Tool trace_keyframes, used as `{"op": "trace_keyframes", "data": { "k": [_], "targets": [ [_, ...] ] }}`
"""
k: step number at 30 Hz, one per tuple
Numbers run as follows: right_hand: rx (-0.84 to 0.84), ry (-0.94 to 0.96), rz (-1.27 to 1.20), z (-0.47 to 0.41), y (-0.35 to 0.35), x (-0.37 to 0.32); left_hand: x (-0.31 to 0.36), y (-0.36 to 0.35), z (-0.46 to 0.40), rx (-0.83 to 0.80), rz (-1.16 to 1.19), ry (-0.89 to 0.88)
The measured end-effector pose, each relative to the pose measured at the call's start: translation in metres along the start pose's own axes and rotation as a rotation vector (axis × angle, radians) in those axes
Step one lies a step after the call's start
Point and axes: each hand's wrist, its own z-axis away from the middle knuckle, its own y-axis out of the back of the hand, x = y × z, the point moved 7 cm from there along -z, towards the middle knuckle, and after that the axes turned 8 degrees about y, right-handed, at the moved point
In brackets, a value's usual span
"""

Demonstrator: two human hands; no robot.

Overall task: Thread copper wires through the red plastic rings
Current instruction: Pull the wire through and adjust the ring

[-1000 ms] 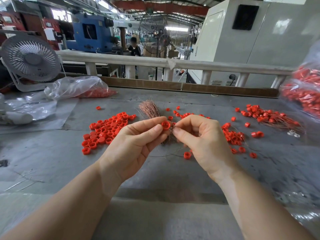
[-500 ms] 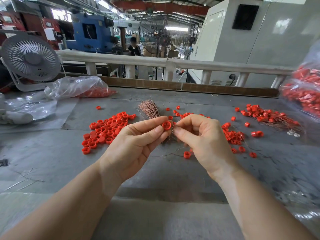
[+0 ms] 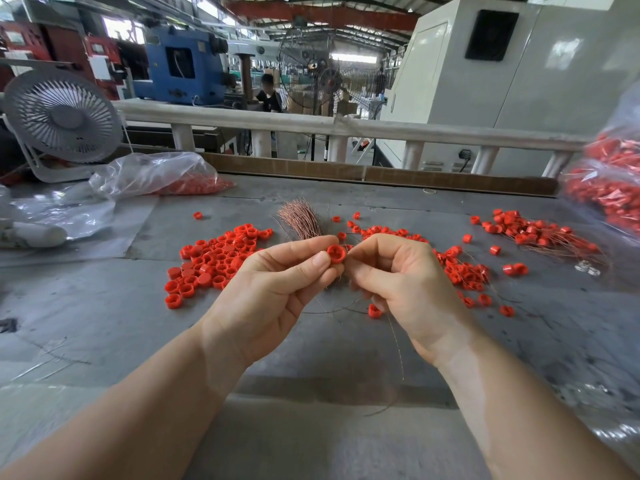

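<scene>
My left hand [image 3: 273, 289] pinches a red plastic ring [image 3: 336, 253] between thumb and fingertips, held above the grey table. Right beside it, my right hand [image 3: 401, 289] has its fingers curled and pinches a thin copper wire [image 3: 397, 344] at the ring; the wire trails down past my wrist. A bundle of copper wires [image 3: 300, 220] lies just behind my hands. A pile of loose red rings [image 3: 214, 261] lies to the left. Rings with wires through them [image 3: 540, 233] lie at the right.
A grey table fan [image 3: 62, 116] stands at the back left beside a clear bag of red rings [image 3: 156, 178]. Another bag of red parts [image 3: 609, 181] hangs at the right edge. Scattered rings [image 3: 464, 271] lie right of my hands. A white rail [image 3: 346, 126] borders the table.
The ring in my left hand has turned slightly, and my right fingertips have closed in on it. Both hands stay in nearly the same place.
</scene>
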Motion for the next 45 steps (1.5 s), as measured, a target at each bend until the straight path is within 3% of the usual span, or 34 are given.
{"op": "trace_keyframes", "data": {
  "k": [45],
  "targets": [
    [0.064, 0.045, 0.089, -0.0002, 0.0064, -0.0037, -0.0017, -0.0005, 0.0001, -0.017, 0.000, 0.030]
  ]
}}
